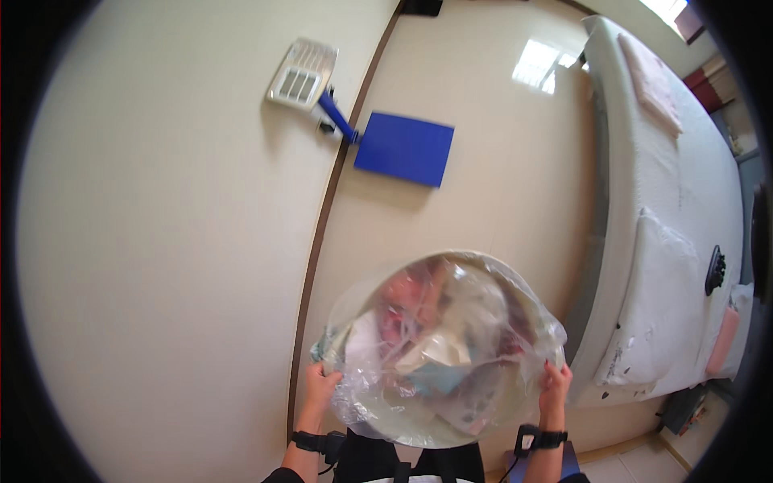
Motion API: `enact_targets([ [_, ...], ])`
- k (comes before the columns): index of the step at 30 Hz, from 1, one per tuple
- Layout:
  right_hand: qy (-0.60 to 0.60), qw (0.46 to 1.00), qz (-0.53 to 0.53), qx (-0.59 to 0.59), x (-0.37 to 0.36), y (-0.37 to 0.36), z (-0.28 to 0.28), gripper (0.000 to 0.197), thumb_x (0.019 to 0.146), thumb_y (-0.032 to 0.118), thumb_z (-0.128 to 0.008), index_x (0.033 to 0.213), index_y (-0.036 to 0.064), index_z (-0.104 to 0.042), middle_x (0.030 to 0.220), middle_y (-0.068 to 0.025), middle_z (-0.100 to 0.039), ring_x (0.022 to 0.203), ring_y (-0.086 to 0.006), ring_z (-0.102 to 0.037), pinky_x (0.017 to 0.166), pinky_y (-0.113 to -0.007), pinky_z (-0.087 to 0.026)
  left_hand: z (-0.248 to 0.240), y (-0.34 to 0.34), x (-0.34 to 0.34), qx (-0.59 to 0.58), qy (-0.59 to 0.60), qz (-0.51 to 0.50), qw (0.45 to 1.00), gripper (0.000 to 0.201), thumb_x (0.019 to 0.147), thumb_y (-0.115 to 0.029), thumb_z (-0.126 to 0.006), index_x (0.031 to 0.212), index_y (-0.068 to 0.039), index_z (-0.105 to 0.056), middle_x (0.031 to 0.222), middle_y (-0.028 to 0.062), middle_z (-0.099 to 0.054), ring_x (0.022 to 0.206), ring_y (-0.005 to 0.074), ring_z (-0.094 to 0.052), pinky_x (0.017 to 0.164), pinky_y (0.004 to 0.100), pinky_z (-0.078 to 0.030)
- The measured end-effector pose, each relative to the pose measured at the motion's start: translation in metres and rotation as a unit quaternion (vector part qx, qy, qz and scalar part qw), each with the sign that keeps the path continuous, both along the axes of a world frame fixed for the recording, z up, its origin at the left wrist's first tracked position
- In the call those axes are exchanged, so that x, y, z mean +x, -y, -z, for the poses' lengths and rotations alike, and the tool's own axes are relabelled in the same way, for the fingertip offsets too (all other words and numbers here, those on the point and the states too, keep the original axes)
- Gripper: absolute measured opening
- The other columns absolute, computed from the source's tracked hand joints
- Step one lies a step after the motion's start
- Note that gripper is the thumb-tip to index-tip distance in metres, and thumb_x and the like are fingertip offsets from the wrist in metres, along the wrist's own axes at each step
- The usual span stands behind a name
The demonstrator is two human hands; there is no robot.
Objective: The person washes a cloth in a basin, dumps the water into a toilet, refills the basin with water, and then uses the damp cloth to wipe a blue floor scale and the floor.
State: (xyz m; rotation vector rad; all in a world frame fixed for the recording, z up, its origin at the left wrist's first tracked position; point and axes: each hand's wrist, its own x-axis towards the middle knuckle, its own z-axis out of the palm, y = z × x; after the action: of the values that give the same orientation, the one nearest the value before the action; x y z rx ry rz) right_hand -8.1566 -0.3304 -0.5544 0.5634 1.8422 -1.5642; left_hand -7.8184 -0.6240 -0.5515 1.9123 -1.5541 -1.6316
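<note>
A large, pale round bin (386,427) sits in front of my body. Clear plastic (366,394) lines it and folds over its rim. Mixed crumpled contents lie inside, among them a red and pink piece (403,306), a cream-coloured piece (439,350) and a light blue piece (435,377); the plastic and blur hide their kinds. My left hand (320,388) is closed on the plastic-covered rim at the left. On the opposite side, my right hand (554,388) grips the rim and plastic too. Both wrists wear black straps.
Ahead, a blue platform scale (405,150) stands on the shiny floor, its display unit (298,84) beside the left wall. Along the right runs a white-covered bed (636,185) with a pink cloth (651,80), a plastic-wrapped white bundle (660,298) and a black object (715,270).
</note>
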Motion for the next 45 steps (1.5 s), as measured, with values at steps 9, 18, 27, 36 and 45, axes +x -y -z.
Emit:
enact_targets([
  [9,-0.153,0.968,0.199,-0.015,-0.111,-0.002,-0.092,0.009,0.076,0.011,-0.059,0.085,0.0098,-0.059,0.069,0.0052,-0.053,0.057,-0.0053,-0.047,0.050,-0.018,-0.035,-0.012,0.127,-0.270,-0.017,-0.168,0.162,0.972,0.018,0.061,-0.007,-0.063,0.076,0.003,-0.064,0.061,0.0042,-0.060,0.055,0.0104,-0.054,0.052,0.0273,-0.043],
  [18,-0.157,0.959,0.158,-0.177,-0.297,0.190,-0.124,0.035,0.082,0.016,-0.049,0.113,0.0003,-0.051,0.109,-0.0098,-0.057,0.102,-0.0234,-0.054,0.089,-0.035,-0.042,-0.019,0.359,-0.484,-0.096,-0.202,0.337,0.915,0.027,0.061,-0.016,-0.065,0.081,0.002,-0.064,0.064,0.0095,-0.061,0.058,0.0138,-0.058,0.056,0.0289,-0.045],
  [27,0.081,0.987,-0.103,-0.094,-0.553,0.475,-0.036,0.024,0.079,0.020,-0.051,0.099,0.0068,-0.054,0.080,-0.0026,-0.058,0.061,-0.0122,-0.052,0.049,-0.022,-0.042,0.112,0.510,-0.536,0.031,-0.158,0.029,0.987,0.020,0.065,-0.016,-0.068,0.074,0.002,-0.064,0.069,0.0066,-0.063,0.062,0.0141,-0.058,0.058,0.0276,-0.044],
  [36,0.025,0.983,-0.145,-0.111,-0.649,0.682,0.224,0.025,0.079,0.027,-0.056,0.097,0.0090,-0.057,0.074,-0.0030,-0.059,0.057,-0.0145,-0.051,0.046,-0.023,-0.039,0.256,0.616,-0.552,0.018,-0.032,-0.044,0.998,0.023,0.066,-0.016,-0.066,0.079,0.001,-0.059,0.076,0.0092,-0.061,0.071,0.0172,-0.057,0.065,0.0306,-0.044],
  [45,0.046,0.978,-0.194,-0.068,-0.697,0.772,0.300,0.048,0.075,0.033,-0.065,0.111,0.0037,-0.053,0.099,-0.0107,-0.057,0.085,-0.0179,-0.052,0.077,-0.029,-0.041,0.278,0.668,-0.575,-0.052,-0.003,-0.085,0.995,0.034,0.077,-0.027,-0.065,0.096,0.001,-0.060,0.089,0.0090,-0.063,0.080,0.0185,-0.056,0.075,0.0312,-0.043],
])
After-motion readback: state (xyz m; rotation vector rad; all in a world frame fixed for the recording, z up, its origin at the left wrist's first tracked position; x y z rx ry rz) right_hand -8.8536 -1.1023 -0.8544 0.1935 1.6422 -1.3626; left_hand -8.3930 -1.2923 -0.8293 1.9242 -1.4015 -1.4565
